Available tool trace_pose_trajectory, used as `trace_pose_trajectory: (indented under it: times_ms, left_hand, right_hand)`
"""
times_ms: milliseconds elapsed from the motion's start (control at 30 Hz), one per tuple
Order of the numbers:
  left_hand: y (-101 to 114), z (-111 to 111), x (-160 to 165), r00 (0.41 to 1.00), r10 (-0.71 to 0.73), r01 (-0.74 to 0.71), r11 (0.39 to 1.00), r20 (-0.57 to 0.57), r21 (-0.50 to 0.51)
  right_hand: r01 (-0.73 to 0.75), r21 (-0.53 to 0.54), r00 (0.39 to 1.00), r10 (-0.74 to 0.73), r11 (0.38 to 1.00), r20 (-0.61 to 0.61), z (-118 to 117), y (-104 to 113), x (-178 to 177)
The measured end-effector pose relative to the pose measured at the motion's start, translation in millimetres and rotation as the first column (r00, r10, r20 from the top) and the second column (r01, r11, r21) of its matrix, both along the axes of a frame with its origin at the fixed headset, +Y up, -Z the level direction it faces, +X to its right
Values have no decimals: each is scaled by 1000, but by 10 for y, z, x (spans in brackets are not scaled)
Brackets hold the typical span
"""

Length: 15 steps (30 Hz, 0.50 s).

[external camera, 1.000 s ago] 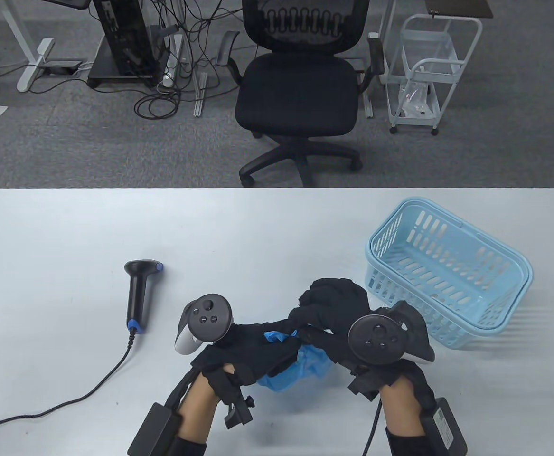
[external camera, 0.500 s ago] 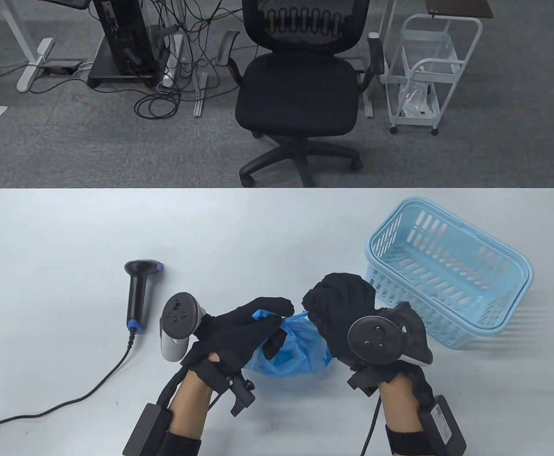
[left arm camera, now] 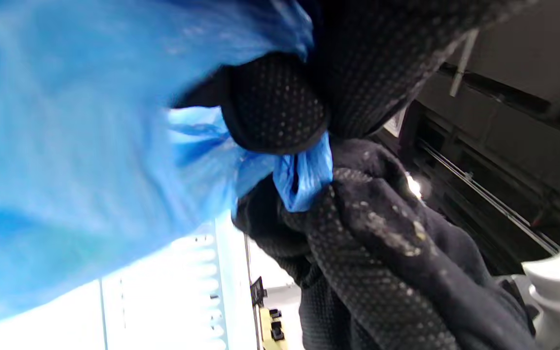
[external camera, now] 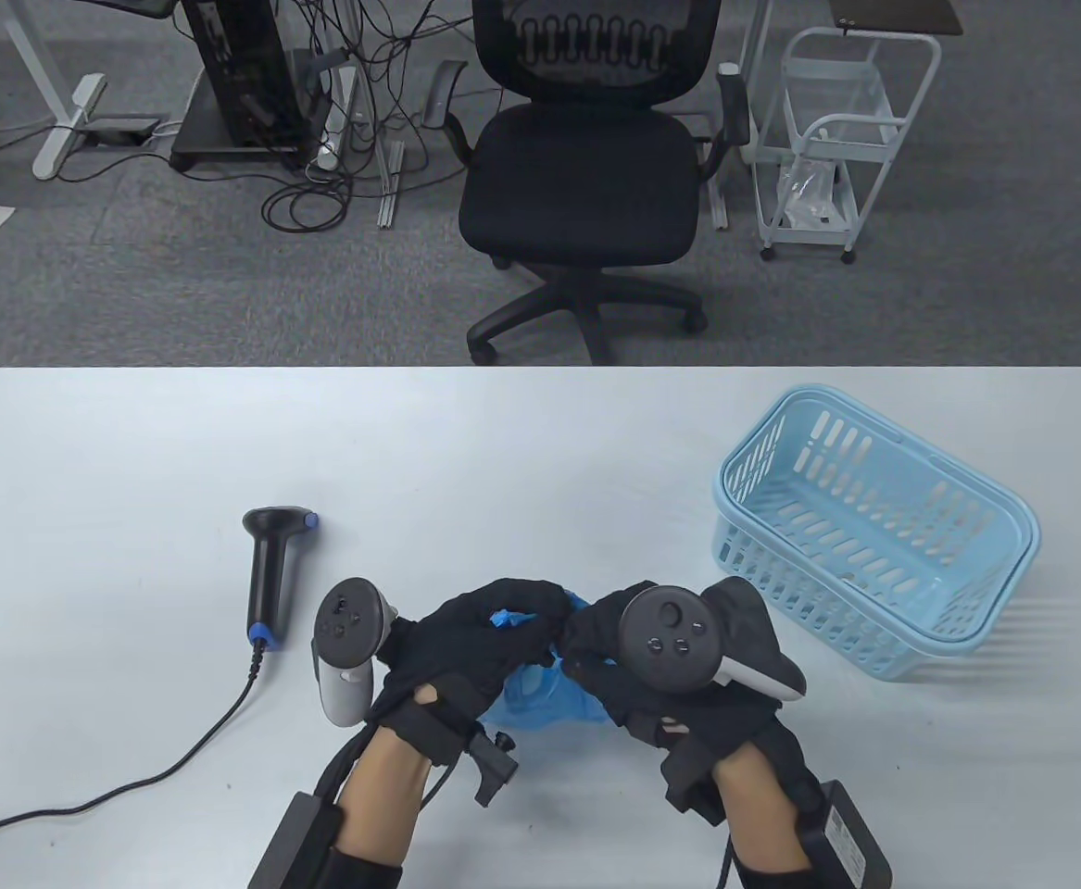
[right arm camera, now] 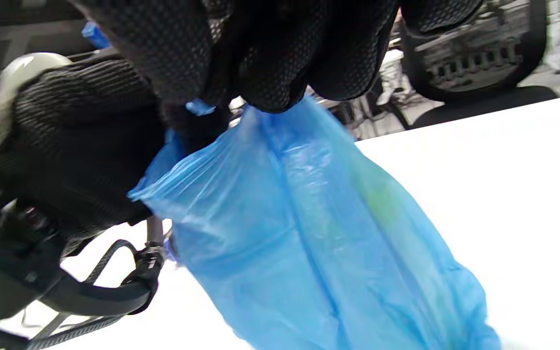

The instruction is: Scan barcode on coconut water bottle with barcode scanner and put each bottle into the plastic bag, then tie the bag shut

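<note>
Thin, crinkled, translucent blue plastic bag (external camera: pixel 545 690) sits on the white table (external camera: pixel 132 444) near the front edge, between both hands. Its top is gathered into a twisted neck. Black knit gloves with dotted grip texture. Left hand (external camera: pixel 466 648) pinches a blue strip of the bag's top between curled fingers; right hand (external camera: pixel 633 685) is curled tight on the gathered neck right beside it, knuckles touching the left glove. In the right wrist view the bag body hangs down, elongated, with a faint green shape inside; bottles cannot be made out clearly. Black barcode scanner (external camera: pixel 271 569) with blue trim lies left of the hands, cable trailing. Light-blue slotted plastic basket (external camera: pixel 873 546) sits to the right. Compared with half a second ago, the right hand has moved left and closer to the left hand, covering more of the bag.
</note>
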<state>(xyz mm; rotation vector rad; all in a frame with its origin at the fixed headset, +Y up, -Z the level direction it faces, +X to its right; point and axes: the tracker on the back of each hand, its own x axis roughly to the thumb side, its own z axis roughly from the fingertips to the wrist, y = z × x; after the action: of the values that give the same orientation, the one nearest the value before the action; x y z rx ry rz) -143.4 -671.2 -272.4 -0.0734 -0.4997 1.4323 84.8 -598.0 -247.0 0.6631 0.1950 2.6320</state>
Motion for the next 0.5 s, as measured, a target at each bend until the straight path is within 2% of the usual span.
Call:
trace_pose_trajectory:
  times_ms: [67, 133, 200, 300, 367, 500]
  left_hand:
    - [110, 39, -3, 992, -121, 124, 985, -29, 124]
    - [230, 90, 29, 953, -285, 302, 911, -101, 281]
    - [311, 139, 90, 923, -364, 384, 844, -126, 374]
    - [389, 195, 101, 863, -453, 504, 736, -225, 452]
    - [394, 217, 92, 841, -458, 540, 700, -286, 467]
    - [336, 273, 88, 738, -433, 670, 557, -517, 491]
  right_hand:
    - [58, 38, 995, -61, 998, 82, -48, -52, 79]
    - [121, 18, 991, -122, 992, 61, -115, -160, 90]
    - [134, -32, 991, -133, 990, 22, -176, -282, 62]
    - [234, -51, 972, -233, 971, 16, -242, -376, 76]
    - [279, -81, 960, -279, 957, 15, -266, -412, 99]
    - [309, -156, 949, -314, 938, -3, -304, -499, 111]
